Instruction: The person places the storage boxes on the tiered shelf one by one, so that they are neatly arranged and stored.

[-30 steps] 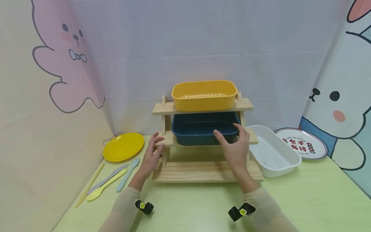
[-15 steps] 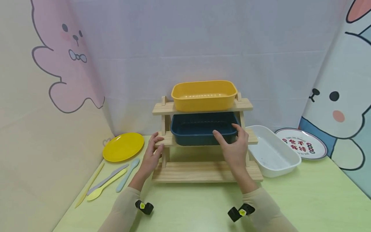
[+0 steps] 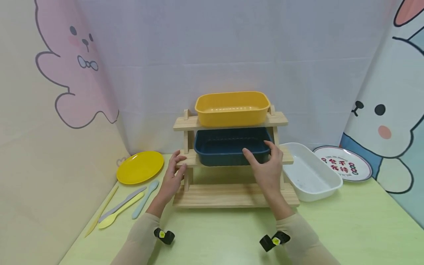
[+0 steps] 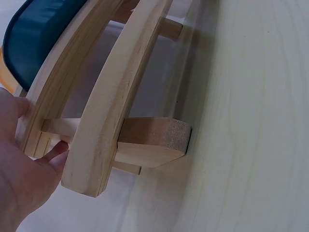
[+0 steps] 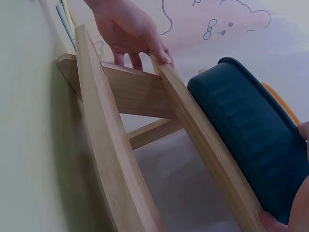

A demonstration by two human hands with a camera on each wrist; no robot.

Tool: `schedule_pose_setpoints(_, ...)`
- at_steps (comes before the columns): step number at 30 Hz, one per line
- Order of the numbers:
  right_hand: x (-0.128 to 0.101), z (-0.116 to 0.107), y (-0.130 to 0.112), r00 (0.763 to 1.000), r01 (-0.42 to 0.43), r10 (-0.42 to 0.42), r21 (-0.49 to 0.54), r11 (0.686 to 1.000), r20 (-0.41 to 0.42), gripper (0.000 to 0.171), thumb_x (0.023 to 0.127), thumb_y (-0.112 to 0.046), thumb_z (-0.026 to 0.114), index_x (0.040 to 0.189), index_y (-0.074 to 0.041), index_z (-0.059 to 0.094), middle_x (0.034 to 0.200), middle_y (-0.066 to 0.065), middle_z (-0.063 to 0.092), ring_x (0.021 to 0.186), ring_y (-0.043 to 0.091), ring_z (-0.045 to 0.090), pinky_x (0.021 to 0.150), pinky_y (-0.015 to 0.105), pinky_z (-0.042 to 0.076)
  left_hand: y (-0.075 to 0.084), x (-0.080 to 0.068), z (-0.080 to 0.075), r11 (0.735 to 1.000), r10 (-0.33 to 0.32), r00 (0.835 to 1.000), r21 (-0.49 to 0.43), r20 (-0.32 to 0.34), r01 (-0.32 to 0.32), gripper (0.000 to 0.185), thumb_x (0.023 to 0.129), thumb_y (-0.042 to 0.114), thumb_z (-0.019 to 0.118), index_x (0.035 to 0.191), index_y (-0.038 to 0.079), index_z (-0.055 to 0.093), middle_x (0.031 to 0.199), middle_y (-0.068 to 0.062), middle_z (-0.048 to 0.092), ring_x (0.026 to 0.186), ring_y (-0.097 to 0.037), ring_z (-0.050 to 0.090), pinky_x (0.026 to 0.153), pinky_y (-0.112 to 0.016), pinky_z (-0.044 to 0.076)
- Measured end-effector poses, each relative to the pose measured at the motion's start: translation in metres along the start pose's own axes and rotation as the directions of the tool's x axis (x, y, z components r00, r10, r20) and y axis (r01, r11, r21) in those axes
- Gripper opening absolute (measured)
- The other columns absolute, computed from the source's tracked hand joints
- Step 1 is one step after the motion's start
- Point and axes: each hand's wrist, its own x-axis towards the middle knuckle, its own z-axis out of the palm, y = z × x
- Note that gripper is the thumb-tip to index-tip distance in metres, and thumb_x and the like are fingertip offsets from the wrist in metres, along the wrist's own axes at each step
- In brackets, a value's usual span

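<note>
A three-tier wooden rack stands on the table. My left hand grips the left end of its middle shelf, and the left wrist view shows the thumb and fingers around the board's end. On that middle shelf sits a dark blue rectangular dish. My right hand holds the dish's right end, thumb against the front wall and fingers at the right rim. A yellow rectangular dish rests on the top shelf. Part of the dark blue dish's right end is hidden behind my right hand.
Left of the rack lie a yellow plate, a light blue spoon, a yellow spoon, a grey knife and a thin yellow utensil. To the right are a white dish and a printed plate.
The dark blue dish has slid slightly left along the middle shelf, and my right hand has moved with it. My left hand stays on the shelf end.
</note>
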Motion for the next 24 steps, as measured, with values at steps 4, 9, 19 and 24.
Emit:
schedule_pose_setpoints(4, 0.0001, -0.0006, 0.0003, 1.0, 0.011, -0.011, -0.006, 1.0, -0.006, 0.08, 0.08, -0.047, 0.083, 0.141, -0.007, 0.05, 0.142, 0.016, 0.041, 0.13, 0.032, 0.041, 0.109, 0.054, 0.035, -0.0005, 0.0, -0.0001, 1.0, 0.005, 1.0, 0.003, 0.0, -0.005, 0.034, 0.108, 0.014, 0.046, 0.138, -0.001, 0.044, 0.165, -0.013, 0.012, 0.123, -0.04, 0.048, 0.096, -0.06, 0.047)
schedule_pose_setpoints(9, 0.0002, -0.0014, 0.0005, 1.0, -0.001, 0.001, -0.01, 1.0, -0.007, 0.08, 0.08, -0.048, 0.082, 0.141, -0.007, 0.05, 0.142, 0.016, 0.041, 0.129, 0.033, 0.041, 0.108, 0.055, 0.036, -0.0003, -0.0011, 0.0, 1.0, 0.003, 1.0, 0.008, -0.002, -0.003, 0.034, 0.108, 0.014, 0.046, 0.138, -0.001, 0.044, 0.165, -0.012, 0.012, 0.123, -0.04, 0.048, 0.095, -0.059, 0.048)
schedule_pose_setpoints(19, 0.0016, -0.0032, 0.0019, 1.0, -0.007, 0.006, -0.013, 1.0, -0.014, 0.081, 0.079, -0.049, 0.083, 0.141, -0.006, 0.051, 0.143, 0.016, 0.042, 0.128, 0.033, 0.041, 0.106, 0.056, 0.037, -0.0033, 0.0001, -0.0001, 1.0, 0.018, 1.0, 0.018, -0.001, -0.018, 0.034, 0.108, 0.015, 0.046, 0.138, 0.0, 0.045, 0.165, -0.013, 0.013, 0.118, -0.038, 0.05, 0.093, -0.055, 0.05)
schedule_pose_setpoints(24, 0.0029, -0.0033, 0.0036, 1.0, -0.002, 0.001, -0.013, 1.0, -0.021, 0.081, 0.078, -0.048, 0.083, 0.14, -0.006, 0.052, 0.142, 0.016, 0.043, 0.127, 0.033, 0.042, 0.105, 0.056, 0.037, -0.0031, 0.0, -0.0007, 1.0, 0.015, 1.0, 0.025, -0.002, -0.015, 0.034, 0.108, 0.015, 0.046, 0.138, 0.0, 0.045, 0.165, -0.013, 0.013, 0.118, -0.037, 0.05, 0.093, -0.054, 0.05)
